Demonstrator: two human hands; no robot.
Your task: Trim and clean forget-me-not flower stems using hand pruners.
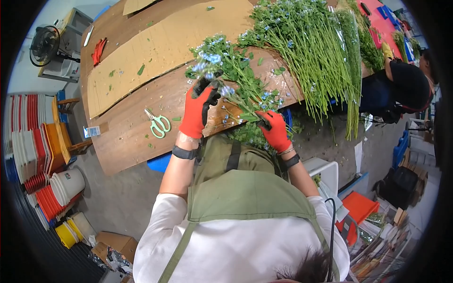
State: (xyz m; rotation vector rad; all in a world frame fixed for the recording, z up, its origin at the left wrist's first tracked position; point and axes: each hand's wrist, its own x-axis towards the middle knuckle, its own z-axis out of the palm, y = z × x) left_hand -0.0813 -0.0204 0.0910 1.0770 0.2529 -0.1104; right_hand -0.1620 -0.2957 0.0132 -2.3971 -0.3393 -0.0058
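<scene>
My left hand, in a red glove with black palm and fingers, is raised over the table's front edge among blurred light-blue blossoms. Its fingers are bent; whether they grip a stem is hard to make out. To its right, my right hand, gloved the same way, pinches a leafy blue-flowered stem that slants up toward the left hand. Behind both lies a loose pile of flowering stems. Green-handled floral snips rest on the wooden table, left of my left hand.
A large bundle of blue-flowered stems overhangs the table edge at right, beside a clear plastic sleeve. Cardboard with leaf scraps, a red glove and a white-handled tool lie farther back. Another person works at right.
</scene>
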